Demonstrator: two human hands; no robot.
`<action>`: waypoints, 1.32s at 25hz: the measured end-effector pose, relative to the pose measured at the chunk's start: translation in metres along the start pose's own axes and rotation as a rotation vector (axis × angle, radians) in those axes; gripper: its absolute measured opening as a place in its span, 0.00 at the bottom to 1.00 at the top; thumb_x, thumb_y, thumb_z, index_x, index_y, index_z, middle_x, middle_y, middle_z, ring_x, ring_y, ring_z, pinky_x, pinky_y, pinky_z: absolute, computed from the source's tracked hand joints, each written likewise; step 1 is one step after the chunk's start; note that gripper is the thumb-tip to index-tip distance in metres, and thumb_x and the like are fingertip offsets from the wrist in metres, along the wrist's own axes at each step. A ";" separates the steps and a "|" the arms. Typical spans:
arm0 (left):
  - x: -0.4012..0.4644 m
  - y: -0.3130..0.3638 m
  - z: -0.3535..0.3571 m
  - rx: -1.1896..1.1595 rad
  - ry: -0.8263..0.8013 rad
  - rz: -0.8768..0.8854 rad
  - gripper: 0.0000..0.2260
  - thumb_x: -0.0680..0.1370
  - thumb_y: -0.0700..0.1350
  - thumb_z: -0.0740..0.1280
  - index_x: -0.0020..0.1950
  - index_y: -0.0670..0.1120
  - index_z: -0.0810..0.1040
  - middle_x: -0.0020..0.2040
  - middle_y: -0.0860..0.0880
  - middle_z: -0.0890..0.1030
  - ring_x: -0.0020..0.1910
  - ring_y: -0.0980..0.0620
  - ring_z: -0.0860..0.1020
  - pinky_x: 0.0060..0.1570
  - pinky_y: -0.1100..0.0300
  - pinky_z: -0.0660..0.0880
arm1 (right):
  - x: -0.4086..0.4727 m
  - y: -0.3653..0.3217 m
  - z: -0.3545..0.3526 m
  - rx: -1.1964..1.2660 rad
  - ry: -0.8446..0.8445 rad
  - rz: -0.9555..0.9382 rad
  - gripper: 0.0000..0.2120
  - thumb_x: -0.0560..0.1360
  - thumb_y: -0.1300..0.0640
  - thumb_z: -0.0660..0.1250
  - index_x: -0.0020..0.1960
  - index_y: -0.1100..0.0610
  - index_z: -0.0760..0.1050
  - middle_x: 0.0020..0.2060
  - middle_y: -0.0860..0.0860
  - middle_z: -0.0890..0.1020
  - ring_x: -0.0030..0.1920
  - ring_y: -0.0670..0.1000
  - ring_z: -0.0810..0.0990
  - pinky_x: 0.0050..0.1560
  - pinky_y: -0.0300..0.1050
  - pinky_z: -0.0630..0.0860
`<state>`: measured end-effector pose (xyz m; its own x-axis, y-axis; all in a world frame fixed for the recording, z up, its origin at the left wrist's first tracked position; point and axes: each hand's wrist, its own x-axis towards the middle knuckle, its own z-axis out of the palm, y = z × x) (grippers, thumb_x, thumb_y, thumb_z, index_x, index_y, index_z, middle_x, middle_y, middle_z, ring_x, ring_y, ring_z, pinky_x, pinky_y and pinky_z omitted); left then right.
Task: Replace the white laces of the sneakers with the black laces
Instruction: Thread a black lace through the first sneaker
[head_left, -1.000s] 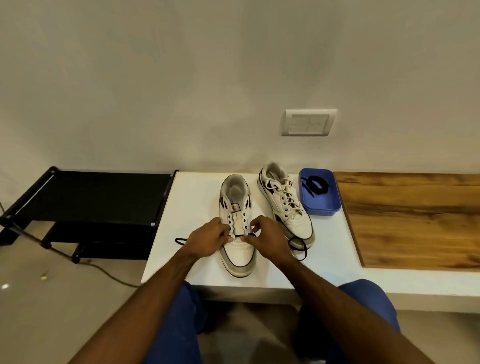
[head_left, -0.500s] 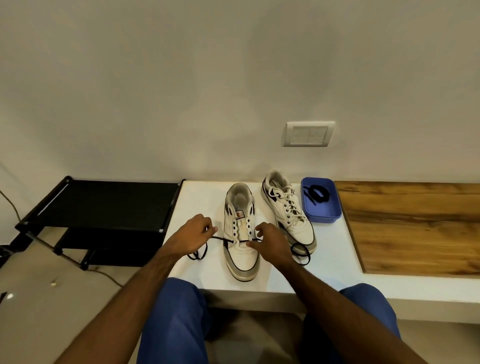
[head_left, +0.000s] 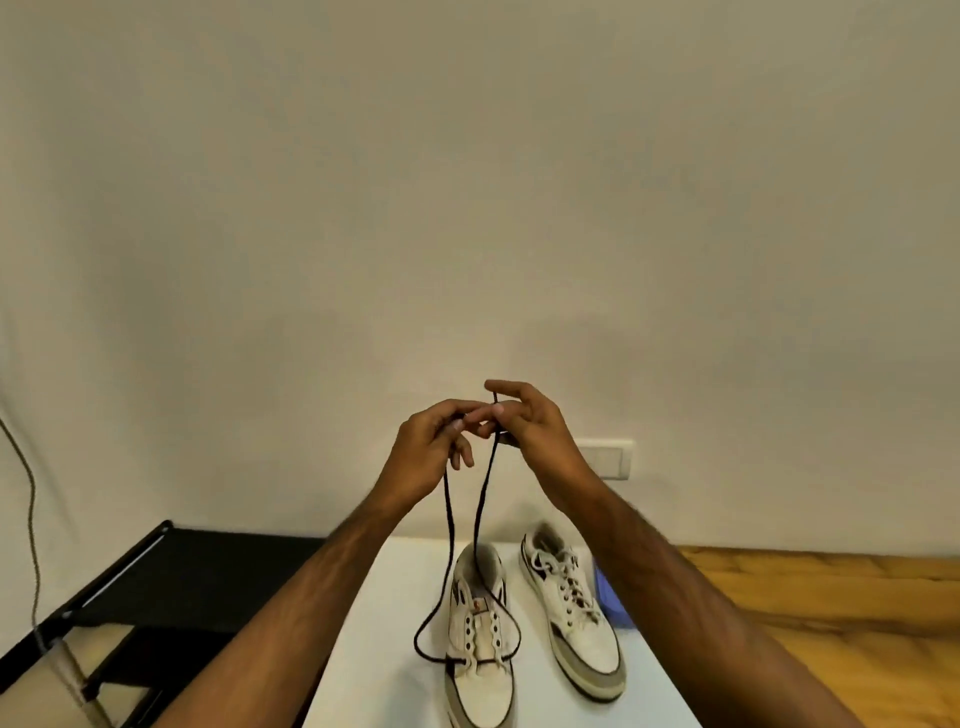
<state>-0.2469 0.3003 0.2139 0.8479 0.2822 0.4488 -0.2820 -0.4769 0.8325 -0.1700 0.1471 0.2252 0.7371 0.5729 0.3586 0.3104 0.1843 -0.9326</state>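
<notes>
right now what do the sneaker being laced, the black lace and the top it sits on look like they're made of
Near sneaker: seemingly off-white leather or a synthetic, matte and a little creased, with a grey toe band that may be suede.
Black lace: thin woven cord, probably; it hangs limp from the left hand and right hand.
White top: smooth, matte, maybe laminate or painted board.

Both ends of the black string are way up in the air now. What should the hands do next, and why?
Probably bring one end back down and poke it into the next hole. The black lace only crosses the lowest holes of the near sneaker; the higher holes look empty. The left hand and right hand pinch the ends together, seemingly evening them.
</notes>
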 end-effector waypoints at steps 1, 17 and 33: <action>0.004 0.014 -0.003 -0.040 0.043 0.018 0.12 0.83 0.35 0.61 0.58 0.46 0.82 0.44 0.49 0.85 0.32 0.45 0.81 0.34 0.57 0.76 | 0.004 -0.016 -0.001 0.024 0.004 -0.008 0.11 0.84 0.61 0.60 0.65 0.58 0.75 0.47 0.54 0.87 0.50 0.52 0.84 0.53 0.44 0.78; 0.015 0.128 -0.013 -0.308 0.358 0.105 0.06 0.79 0.39 0.71 0.54 0.45 0.86 0.41 0.45 0.86 0.39 0.49 0.84 0.40 0.58 0.81 | -0.001 -0.110 -0.002 0.012 0.140 -0.121 0.07 0.76 0.62 0.73 0.53 0.59 0.85 0.46 0.52 0.87 0.49 0.52 0.86 0.57 0.48 0.82; -0.021 -0.077 -0.006 1.048 -0.148 -0.010 0.08 0.81 0.52 0.67 0.54 0.54 0.86 0.47 0.53 0.78 0.48 0.51 0.79 0.40 0.58 0.69 | -0.006 0.041 -0.064 -0.447 -0.085 0.275 0.05 0.77 0.59 0.72 0.52 0.58 0.84 0.39 0.46 0.84 0.33 0.43 0.78 0.34 0.36 0.73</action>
<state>-0.2455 0.3365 0.1422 0.9140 0.2197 0.3410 0.1942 -0.9750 0.1078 -0.1237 0.1002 0.1873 0.7818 0.6181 0.0819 0.3521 -0.3293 -0.8761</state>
